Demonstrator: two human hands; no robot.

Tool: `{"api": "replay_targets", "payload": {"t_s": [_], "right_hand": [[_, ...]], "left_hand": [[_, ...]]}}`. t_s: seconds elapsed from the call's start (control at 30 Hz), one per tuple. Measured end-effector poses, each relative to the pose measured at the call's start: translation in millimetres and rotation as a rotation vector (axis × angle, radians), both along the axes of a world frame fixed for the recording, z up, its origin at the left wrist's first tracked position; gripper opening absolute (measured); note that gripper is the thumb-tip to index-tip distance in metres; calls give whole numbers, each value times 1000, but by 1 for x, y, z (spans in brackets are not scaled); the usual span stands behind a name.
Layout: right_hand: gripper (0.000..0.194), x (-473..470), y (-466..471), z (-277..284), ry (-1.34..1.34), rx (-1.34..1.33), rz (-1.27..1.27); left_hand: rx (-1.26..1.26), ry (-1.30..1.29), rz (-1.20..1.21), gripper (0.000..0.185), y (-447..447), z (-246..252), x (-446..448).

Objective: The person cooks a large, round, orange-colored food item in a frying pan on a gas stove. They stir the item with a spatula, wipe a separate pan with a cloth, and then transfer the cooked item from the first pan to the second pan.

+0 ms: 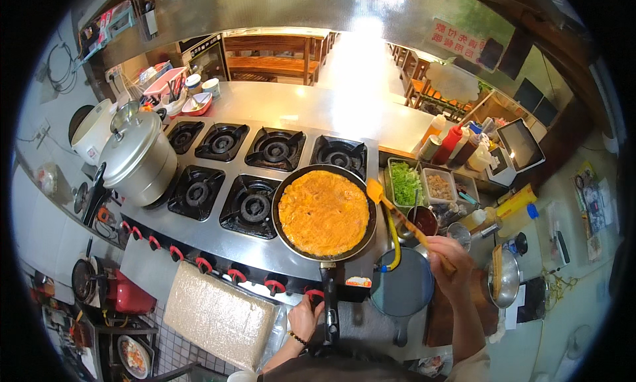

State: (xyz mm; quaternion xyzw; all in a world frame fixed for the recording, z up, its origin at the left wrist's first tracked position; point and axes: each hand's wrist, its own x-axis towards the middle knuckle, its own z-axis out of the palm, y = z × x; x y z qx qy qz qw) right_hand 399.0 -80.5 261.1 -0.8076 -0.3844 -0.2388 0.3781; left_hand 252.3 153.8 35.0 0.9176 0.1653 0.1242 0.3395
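Observation:
A black frying pan [332,266] rests on the front right burner of a steel gas stove [298,179], its handle pointing towards me. Inside it lies a round, orange-brown omelette-like cake [324,213]. My left hand [304,316] is at the red control knob [314,295] beside the pan handle, its fingers touching the knob. In my right hand [451,263] is a spatula [416,232] with a wooden handle and an orange head, held just right of the pan's rim. A beaded bracelet is on my left wrist.
A lidded aluminium pot [141,158] stands at the stove's left. Several bare burners lie between it and the pan. On the right are a lettuce container [405,183], sauce bottles [447,144], a dark flat pan [401,282] and a steel bowl [508,277]. A yellow hose [395,243] curves beside the stove.

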Motion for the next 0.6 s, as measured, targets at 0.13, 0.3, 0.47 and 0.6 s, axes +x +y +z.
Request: {"api": "replay_targets", "payload": {"t_s": [0.13, 0.3, 0.47, 0.6], "right_hand": [[19, 6, 8, 11, 40, -194, 90], [21, 15, 21, 22, 3, -289, 147], [12, 37, 22, 39, 182, -203, 36], [7, 28, 2, 54, 167, -179, 66]], "left_hand": [[183, 156, -78, 23, 4, 22, -3], [-969, -50, 51, 22, -1, 62, -2], [-1891, 270, -48, 25, -28, 76, 18], [-1769, 143, -39, 30, -47, 69, 9]]}}
